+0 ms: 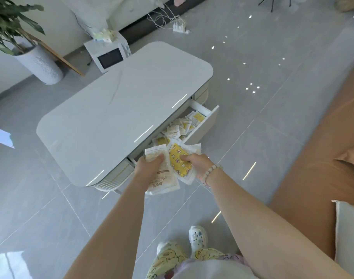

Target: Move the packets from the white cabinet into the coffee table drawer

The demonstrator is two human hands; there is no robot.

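Both hands are held over the near end of the open drawer (209,118) of the table (119,105). The left hand (150,165) grips a stack of white packets (162,179), and the right hand (197,165) clutches a yellow star-print packet (179,165). Loose packets (182,127) lie inside the drawer.

Floor: large grey glossy tiles (262,121) with thin pale joints, dotted and streaked with bright reflected light. Centre: coffee table (119,101) with a rounded, glossy white surface. Far left: leafy plant (9,23) in a tall white pot (41,65) against a white wall (57,21); a wooden batten (69,63) leans beside it. White microwave (109,57) sits on the floor just past the table. Far centre: power strip (179,27) with white cables. Right: tan sofa (312,158), with a pale cushion (349,228) at its near end.
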